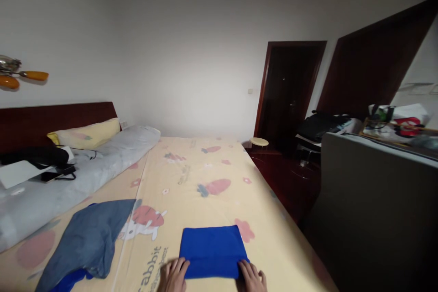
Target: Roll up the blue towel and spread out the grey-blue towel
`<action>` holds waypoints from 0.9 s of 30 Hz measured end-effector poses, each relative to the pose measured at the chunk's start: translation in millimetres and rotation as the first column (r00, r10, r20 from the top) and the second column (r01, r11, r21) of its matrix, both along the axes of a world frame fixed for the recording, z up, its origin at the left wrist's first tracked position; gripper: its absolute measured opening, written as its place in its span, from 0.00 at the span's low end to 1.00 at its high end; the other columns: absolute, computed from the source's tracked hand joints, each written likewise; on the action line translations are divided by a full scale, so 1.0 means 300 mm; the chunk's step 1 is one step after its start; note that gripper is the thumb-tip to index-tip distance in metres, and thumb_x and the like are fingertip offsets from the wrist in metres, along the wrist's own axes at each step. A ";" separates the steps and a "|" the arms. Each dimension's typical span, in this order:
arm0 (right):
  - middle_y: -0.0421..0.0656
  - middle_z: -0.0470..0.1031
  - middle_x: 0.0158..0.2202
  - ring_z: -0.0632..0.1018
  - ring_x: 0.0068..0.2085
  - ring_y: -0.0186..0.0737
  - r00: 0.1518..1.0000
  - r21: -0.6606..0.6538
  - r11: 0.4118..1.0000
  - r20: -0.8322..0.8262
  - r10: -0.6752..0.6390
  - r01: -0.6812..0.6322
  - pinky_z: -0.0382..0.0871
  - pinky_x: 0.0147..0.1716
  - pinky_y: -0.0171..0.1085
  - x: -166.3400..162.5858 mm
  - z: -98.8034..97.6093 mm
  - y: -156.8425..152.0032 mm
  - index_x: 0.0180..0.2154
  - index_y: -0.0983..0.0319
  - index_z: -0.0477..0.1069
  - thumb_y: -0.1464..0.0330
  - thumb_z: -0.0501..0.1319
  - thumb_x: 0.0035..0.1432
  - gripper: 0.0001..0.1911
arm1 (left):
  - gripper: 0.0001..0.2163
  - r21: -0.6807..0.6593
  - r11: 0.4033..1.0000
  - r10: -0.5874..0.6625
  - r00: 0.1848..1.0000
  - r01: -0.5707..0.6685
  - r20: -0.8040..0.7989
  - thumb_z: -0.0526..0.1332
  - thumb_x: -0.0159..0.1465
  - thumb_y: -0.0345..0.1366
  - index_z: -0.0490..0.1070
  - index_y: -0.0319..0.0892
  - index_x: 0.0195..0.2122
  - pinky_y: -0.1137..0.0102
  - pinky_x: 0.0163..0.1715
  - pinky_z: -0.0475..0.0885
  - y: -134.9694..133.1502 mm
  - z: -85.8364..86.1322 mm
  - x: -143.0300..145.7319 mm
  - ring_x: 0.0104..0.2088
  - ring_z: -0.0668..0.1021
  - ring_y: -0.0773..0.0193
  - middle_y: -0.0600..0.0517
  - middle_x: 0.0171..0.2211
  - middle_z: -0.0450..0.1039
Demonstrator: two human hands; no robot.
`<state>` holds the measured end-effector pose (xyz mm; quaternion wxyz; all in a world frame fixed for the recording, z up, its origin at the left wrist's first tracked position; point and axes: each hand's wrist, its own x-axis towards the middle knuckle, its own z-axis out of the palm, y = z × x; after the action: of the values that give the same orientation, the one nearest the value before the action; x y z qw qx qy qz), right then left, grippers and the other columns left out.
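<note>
At the bed's near edge, fingers of the left hand [175, 274] and right hand [253, 276] lie flat, slightly spread, on the near corners of a folded bright-blue cloth [212, 251] resting on the cream cartoon-print bedsheet [205, 164]; a grey-blue garment [91, 239] lies nearby toward the left edge.

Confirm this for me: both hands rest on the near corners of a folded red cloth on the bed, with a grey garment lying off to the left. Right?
Not quite. The head view shows the folded cloth is blue, not red. The rest holds: the left hand and right hand rest on its near corners on the bed, and the grey garment lies off to the left.
</note>
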<state>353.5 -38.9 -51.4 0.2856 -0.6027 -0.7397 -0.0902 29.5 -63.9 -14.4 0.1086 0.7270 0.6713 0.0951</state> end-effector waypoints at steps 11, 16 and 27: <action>0.44 0.78 0.38 0.75 0.40 0.45 0.997 -0.151 0.988 -0.074 0.027 -0.038 0.59 0.44 0.44 0.019 0.111 0.073 0.45 0.58 0.70 0.72 0.53 0.53 0.18 | 0.21 0.003 0.977 0.211 0.976 -0.212 0.054 0.53 0.57 0.29 0.70 0.47 0.51 0.66 0.54 0.62 0.028 0.107 -0.012 0.52 0.74 0.62 0.51 0.50 0.76; 0.45 0.75 0.49 0.75 0.47 0.48 0.997 -0.009 1.000 -0.070 -0.023 0.023 0.62 0.45 0.45 -0.037 0.047 0.084 0.49 0.54 0.70 0.73 0.52 0.54 0.21 | 0.27 0.173 0.966 0.206 0.976 -0.191 -0.076 0.51 0.56 0.26 0.67 0.47 0.57 0.57 0.56 0.62 0.025 0.073 0.065 0.58 0.69 0.53 0.47 0.58 0.69; 0.43 0.68 0.60 0.71 0.57 0.48 0.946 -0.188 0.928 -0.027 0.322 -0.321 0.60 0.54 0.45 -0.143 0.054 -0.009 0.59 0.51 0.63 0.67 0.54 0.58 0.26 | 0.33 -0.035 0.989 -0.141 0.989 0.143 0.044 0.51 0.55 0.26 0.56 0.50 0.64 0.60 0.65 0.50 0.001 -0.003 0.191 0.66 0.59 0.58 0.54 0.66 0.58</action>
<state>310.5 -41.5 -35.1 0.2361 -0.4977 -0.8342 0.0277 86.8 -63.8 -15.4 0.1428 0.7686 0.6171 0.0894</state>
